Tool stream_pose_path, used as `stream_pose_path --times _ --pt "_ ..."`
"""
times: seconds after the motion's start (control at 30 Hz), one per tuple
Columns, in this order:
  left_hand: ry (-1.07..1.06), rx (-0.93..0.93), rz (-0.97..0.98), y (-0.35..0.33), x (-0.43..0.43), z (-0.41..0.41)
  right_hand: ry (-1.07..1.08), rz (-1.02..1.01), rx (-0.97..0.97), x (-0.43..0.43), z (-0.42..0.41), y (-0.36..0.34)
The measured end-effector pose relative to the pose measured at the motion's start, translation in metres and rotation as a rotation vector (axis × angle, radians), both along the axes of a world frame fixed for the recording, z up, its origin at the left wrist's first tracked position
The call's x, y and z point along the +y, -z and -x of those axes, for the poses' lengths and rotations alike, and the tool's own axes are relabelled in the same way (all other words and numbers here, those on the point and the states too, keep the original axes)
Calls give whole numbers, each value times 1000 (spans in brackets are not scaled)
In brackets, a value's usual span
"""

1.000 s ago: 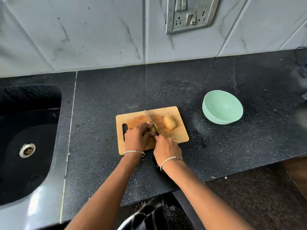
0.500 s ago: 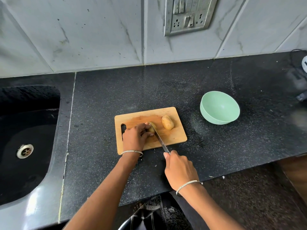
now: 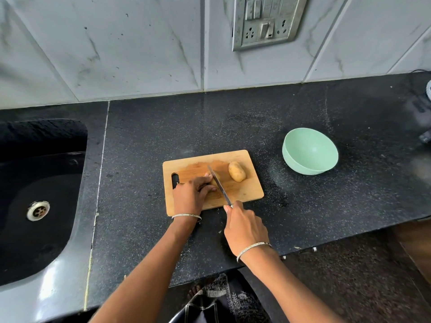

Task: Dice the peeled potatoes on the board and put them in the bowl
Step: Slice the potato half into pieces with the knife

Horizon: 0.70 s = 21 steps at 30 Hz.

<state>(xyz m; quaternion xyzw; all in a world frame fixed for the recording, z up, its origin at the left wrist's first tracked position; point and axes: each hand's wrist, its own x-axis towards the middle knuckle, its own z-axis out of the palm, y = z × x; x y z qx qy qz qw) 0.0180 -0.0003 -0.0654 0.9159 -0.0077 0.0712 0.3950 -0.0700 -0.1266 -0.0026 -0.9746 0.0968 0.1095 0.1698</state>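
A wooden cutting board (image 3: 247,194) lies on the black counter. My left hand (image 3: 190,197) grips a peeled potato (image 3: 215,177) near the board's middle; my fingers hide most of it. My right hand (image 3: 245,227), just off the board's near edge, holds the handle of a knife (image 3: 219,187), whose blade lies across that potato. A second whole potato (image 3: 236,171) lies free on the board's right part. A mint green bowl (image 3: 310,153) stands to the right of the board, with nothing visible inside.
A black sink (image 3: 39,206) with a metal drain lies at the left. A switch and socket plate (image 3: 265,22) hangs on the tiled wall behind. The counter's front edge runs just behind my right wrist. Dark items sit at the far right edge.
My right hand drew back toward the counter's front edge and then moved forward again, sliding the blade across the potato. My left hand kept its hold.
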Motion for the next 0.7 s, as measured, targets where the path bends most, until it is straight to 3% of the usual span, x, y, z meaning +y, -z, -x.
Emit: stream_pose_path --times 0.37,0.7 --pt "29 -90 7 6 1 4 31 -10 9 19 -39 19" --pt "43 -74 110 4 4 4 18 -20 55 -6 15 10"
